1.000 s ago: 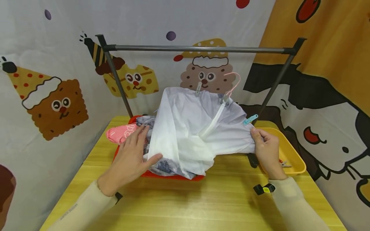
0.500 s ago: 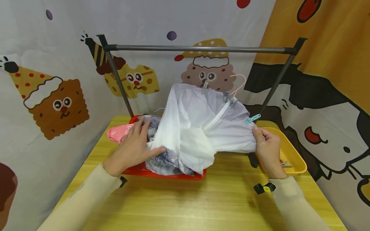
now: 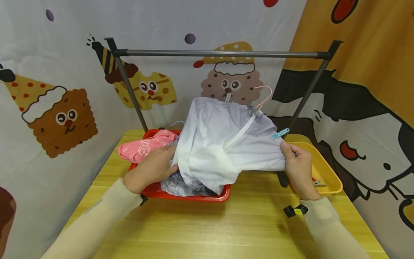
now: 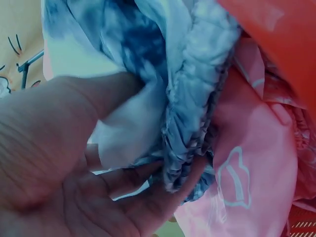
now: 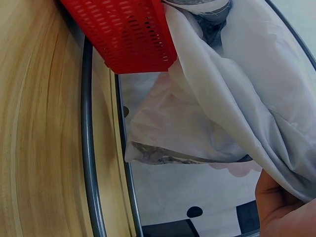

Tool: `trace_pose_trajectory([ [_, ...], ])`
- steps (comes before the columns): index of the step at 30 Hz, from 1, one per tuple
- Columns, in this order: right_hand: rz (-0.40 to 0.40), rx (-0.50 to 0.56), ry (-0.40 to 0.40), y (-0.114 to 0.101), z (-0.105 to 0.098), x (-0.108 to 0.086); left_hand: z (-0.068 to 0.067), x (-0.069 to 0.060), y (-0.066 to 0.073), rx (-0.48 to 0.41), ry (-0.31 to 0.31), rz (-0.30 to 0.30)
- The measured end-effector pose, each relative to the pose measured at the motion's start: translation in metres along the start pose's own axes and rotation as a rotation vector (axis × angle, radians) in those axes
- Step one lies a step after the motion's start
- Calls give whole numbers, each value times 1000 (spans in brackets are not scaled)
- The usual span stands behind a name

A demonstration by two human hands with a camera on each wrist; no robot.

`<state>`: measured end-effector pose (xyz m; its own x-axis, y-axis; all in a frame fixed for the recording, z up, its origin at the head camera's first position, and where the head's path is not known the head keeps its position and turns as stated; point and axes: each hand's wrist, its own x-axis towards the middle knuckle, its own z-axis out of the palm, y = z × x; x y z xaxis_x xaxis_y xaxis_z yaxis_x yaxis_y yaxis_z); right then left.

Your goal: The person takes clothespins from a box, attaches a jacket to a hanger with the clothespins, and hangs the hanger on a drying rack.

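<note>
A white garment [image 3: 210,144] on a pink hanger [image 3: 266,94] lies partly over a red basket [image 3: 194,198]. A grey clip [image 3: 228,99] and a blue clip [image 3: 280,133] are on its upper edge. My right hand [image 3: 299,169] pinches the garment's right side below the blue clip. My left hand [image 3: 152,167] is in the basket at the garment's left edge; in the left wrist view its thumb and fingers [image 4: 143,197] curl round gathered grey-blue patterned cloth [image 4: 192,94]. Pink cloth [image 3: 142,149] with white prints lies beside that hand.
A dark metal rack [image 3: 220,54] stands across the back of the wooden table [image 3: 207,226]. At the right, a yellow tray [image 3: 330,176] holds small clips [image 3: 318,183]. Part of a blue hanger [image 3: 177,123] shows behind the basket.
My left hand has moved right and down into the patterned cloth, its fingers now curled and partly hidden. More pink cloth shows. The garment moved slightly right, while the right hand kept its pinch.
</note>
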<state>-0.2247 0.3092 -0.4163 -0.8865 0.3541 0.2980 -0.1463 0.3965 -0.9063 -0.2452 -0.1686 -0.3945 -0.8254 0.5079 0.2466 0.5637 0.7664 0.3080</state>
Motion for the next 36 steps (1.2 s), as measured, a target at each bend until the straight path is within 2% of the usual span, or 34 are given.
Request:
trace_pose_trajectory([
  [5, -11, -2, 0, 2, 0, 0, 2, 2, 3, -21, 43, 38],
  [12, -15, 11, 1, -1, -1, -1, -6, -3, 13, -46, 105, 0],
  [21, -22, 12, 20, -6, -2, -2, -18, -7, 32, -23, 304, 37],
  [29, -138, -58, 71, -9, -5, 0, -25, 4, 50, -9, 401, 66],
  [36, -216, -116, 133, -16, -8, 0, -34, 18, 70, -25, 507, 158],
])
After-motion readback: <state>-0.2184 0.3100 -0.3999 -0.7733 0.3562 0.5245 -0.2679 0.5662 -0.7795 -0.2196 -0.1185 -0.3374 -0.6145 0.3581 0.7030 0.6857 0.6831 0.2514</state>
